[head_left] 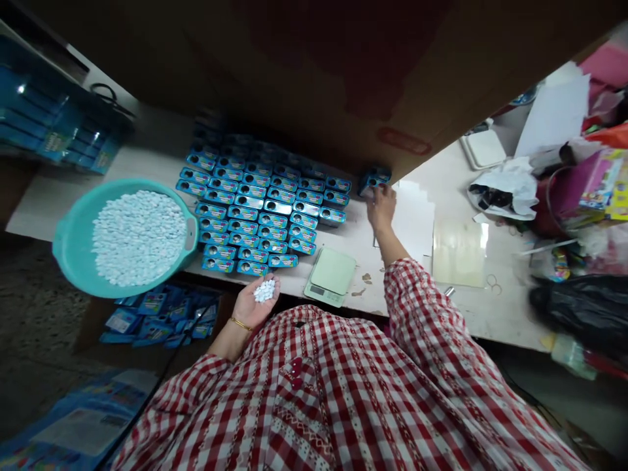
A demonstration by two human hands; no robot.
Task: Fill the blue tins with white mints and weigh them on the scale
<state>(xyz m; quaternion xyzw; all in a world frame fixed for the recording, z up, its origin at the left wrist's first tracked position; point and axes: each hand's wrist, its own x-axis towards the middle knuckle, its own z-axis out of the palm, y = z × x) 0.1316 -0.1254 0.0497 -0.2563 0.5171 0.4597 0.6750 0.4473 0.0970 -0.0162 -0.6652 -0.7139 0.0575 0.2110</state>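
Observation:
My left hand point(254, 302) is palm up and cupped near the table's front edge. A small heap of white tablets point(265, 291) lies in it. Several small blue boxes point(258, 219), with dark or pale round openings on top, stand in packed rows just beyond that hand. Farther right, my right hand point(381, 208) reaches forward, its fingers closed around the near end of a blue box point(377, 176) beside the cardboard; the fingertips are partly hidden. To the left, a turquoise basin point(69, 242) holds a large mass of similar white tablets.
A pale green digital scale point(332, 275) sits between my hands. A large cardboard carton point(314, 78) rises behind the rows. White paper point(412, 219) and a clear plastic sheet point(458, 252) lie right. Below the basin, an open box contains blue packets point(161, 317). Bags and clutter fill the right.

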